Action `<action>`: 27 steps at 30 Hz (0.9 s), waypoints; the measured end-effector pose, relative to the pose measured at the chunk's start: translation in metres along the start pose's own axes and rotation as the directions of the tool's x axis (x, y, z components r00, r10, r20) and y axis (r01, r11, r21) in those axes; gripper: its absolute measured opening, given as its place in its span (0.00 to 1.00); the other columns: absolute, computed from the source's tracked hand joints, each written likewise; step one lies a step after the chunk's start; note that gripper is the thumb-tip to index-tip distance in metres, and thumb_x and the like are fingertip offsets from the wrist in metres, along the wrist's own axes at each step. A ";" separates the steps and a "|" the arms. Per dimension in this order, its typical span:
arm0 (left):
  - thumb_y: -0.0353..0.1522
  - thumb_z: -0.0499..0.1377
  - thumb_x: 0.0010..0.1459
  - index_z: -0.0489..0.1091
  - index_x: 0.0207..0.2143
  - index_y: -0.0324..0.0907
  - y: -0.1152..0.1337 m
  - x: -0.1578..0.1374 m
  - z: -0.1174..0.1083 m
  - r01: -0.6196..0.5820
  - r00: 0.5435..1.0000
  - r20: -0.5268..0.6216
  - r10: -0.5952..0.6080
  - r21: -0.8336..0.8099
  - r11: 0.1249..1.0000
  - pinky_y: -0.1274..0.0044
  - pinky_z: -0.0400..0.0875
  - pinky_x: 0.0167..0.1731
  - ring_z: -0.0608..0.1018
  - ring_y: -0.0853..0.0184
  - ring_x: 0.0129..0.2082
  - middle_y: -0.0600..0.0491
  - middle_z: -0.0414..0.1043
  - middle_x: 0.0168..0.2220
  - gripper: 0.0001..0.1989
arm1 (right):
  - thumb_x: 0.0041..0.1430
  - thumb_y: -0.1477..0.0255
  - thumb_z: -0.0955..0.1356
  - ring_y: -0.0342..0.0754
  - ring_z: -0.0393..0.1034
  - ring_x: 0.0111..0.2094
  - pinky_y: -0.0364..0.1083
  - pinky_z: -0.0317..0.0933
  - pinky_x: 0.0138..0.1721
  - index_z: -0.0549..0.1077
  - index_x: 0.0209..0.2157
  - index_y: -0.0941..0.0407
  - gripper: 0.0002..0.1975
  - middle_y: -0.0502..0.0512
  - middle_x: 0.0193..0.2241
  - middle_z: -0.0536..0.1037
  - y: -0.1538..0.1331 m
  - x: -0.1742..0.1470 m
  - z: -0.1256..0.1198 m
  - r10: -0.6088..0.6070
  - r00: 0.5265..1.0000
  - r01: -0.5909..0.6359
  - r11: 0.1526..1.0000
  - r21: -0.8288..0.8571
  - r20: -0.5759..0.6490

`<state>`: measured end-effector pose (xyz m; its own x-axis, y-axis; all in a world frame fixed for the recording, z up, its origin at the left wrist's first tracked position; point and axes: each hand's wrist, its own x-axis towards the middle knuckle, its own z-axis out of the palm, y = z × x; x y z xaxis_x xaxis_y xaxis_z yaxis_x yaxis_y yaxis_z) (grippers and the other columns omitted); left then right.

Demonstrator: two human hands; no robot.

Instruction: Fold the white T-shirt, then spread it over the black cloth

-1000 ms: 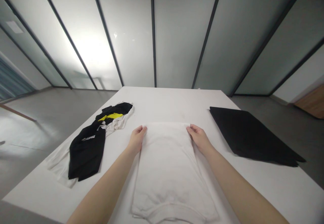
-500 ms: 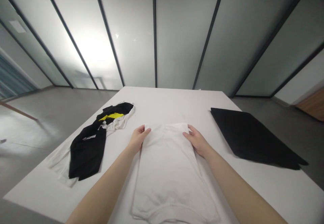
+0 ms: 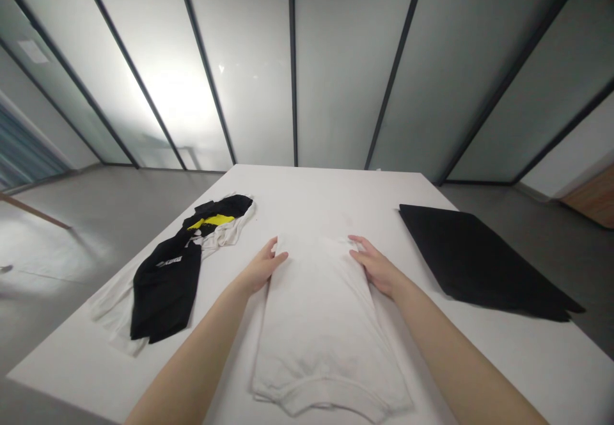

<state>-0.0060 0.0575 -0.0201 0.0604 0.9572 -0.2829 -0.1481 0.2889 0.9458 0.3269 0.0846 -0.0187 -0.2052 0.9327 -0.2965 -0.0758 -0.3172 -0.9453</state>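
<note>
Here the white T-shirt lies lengthwise down the middle of the white table, its curved hem close to the near edge and its folded far end well short of the far edge. Both forearms run up from the near corners of the view along the shirt's two long sides.

For a step like this, the cloth is best handled with even pressure from both sides at once, so that the far fold stays square and the layers underneath do not creep. Flat palms suit it better than pinching, since a soft knit drags and wrinkles where it is pulled at one point. Keeping the two hands level with each other should also stop the strip from skewing toward either side edge.

The left hand rests at the shirt's far left corner, fingers loosely spread and laid on the fabric edge, thumb toward the cloth; it clamps nothing. The right hand mirrors it at the far right corner, palm down, fingers apart and pointing inward over the fold, likewise gripping nothing that can be seen. Both wrists are low, nearly on the tabletop.

Toward the left edge a black garment with a yellow patch lies crumpled over another white piece, well apart from the hands. Near the right edge lies a flat black sheet, also well apart.
</note>
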 end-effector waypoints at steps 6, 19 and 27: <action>0.42 0.77 0.48 0.75 0.54 0.41 0.007 -0.009 -0.012 0.125 0.965 0.215 -0.151 0.129 0.984 0.72 0.78 0.34 0.85 0.55 0.38 0.43 0.83 0.42 0.33 | 0.53 0.62 0.78 0.40 0.64 0.22 0.38 0.58 0.22 0.82 0.46 0.53 0.19 0.48 0.28 0.76 -0.002 -0.011 -0.025 0.281 0.906 -0.206 0.946 -0.251 0.316; 0.48 0.71 0.55 0.80 0.46 0.42 0.021 -0.028 -0.013 0.192 0.819 0.458 -0.346 0.350 0.917 0.81 0.64 0.21 0.69 0.73 0.18 0.58 0.68 0.23 0.23 | 0.51 0.65 0.79 0.40 0.66 0.21 0.38 0.59 0.21 0.81 0.45 0.53 0.19 0.47 0.26 0.77 -0.010 -0.020 -0.034 0.351 0.851 -0.263 0.929 -0.261 0.390; 0.44 0.73 0.54 0.79 0.51 0.45 0.014 -0.018 0.000 0.068 0.984 0.157 -0.085 0.110 0.992 0.76 0.74 0.36 0.82 0.62 0.38 0.48 0.81 0.41 0.24 | 0.54 0.65 0.76 0.46 0.76 0.32 0.42 0.69 0.31 0.76 0.57 0.50 0.28 0.52 0.40 0.83 -0.010 -0.007 -0.015 0.034 0.995 -0.028 0.998 -0.063 0.095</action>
<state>-0.0091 0.0445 -0.0018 0.2268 0.9149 -0.3338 -0.0337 0.3499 0.9362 0.3436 0.0836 -0.0091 -0.2993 0.9009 -0.3143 -0.0082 -0.3318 -0.9433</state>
